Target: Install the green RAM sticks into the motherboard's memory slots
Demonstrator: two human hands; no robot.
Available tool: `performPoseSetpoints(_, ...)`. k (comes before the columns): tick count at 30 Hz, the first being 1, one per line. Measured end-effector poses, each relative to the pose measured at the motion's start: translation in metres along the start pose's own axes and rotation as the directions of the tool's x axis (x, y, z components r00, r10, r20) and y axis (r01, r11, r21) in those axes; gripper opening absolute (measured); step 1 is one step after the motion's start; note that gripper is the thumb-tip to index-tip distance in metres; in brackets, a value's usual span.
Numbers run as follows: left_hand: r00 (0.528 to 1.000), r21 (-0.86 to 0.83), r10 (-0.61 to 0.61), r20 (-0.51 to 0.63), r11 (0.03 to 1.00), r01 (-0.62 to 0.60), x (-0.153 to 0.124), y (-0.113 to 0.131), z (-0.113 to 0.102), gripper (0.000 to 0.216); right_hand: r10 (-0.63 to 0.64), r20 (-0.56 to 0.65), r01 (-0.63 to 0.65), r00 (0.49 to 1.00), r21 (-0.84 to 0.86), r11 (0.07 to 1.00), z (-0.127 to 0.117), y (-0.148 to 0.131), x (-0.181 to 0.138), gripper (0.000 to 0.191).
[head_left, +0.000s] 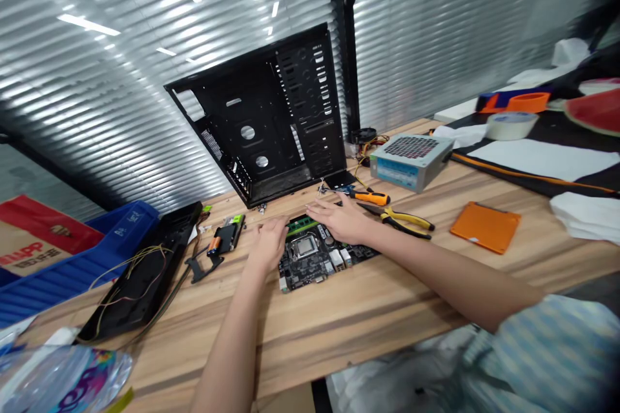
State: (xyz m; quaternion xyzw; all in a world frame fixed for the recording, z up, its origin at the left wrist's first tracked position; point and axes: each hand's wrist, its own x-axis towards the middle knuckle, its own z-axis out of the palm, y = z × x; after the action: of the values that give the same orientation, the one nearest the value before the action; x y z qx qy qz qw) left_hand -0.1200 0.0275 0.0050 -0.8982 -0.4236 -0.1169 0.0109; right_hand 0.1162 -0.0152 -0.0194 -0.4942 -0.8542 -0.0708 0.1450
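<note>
A dark motherboard (pixel 312 264) lies flat on the wooden table in front of me, its square metal processor (pixel 305 246) showing. Along its far side runs a green RAM stick (pixel 300 224). My left hand (pixel 271 242) is closed at the stick's left end, with the fingers bent and close together; the fingertips are partly hidden. From the right, my right hand (pixel 343 221) reaches over the board, fingers stretched out towards the stick's other end. The right hand covers that end, so I cannot see how it sits in its slot.
Behind the board stands an open black computer case (pixel 271 122). To the right are an orange-handled screwdriver (pixel 371 197), yellow-black pliers (pixel 407 219), a power supply (pixel 411 158) and an orange box (pixel 485 227). On the left lie a black panel (pixel 140 277) with wires and a blue bin (pixel 121 232).
</note>
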Motion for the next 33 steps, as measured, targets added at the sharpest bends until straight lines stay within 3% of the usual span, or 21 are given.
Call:
performPoseSetpoints(12,0.99,0.064,0.109,0.088,0.991,-0.115,0.002,0.003,0.011,0.057,0.031,0.068,-0.032,0.997,0.016,0.999,0.001,-0.001,0.001,0.069)
performPoseSetpoints(19,0.983,0.04,0.103,0.153,0.993,-0.11,0.003,0.003,0.011,0.061,0.055,0.064,-0.058,0.996,0.046,0.997,0.001,-0.003,0.002,0.072)
performPoseSetpoints(24,0.985,0.01,0.102,0.141,0.994,-0.104,0.003,0.002,0.012,0.061,0.069,0.058,-0.07,0.996,0.029,0.997,0.001,-0.006,0.003,0.073)
performPoseSetpoints(33,0.988,-0.036,0.116,0.098,0.993,-0.113,0.004,-0.001,0.015,0.066,0.082,0.041,-0.082,0.996,-0.013,0.997,-0.003,-0.01,0.007,0.057)
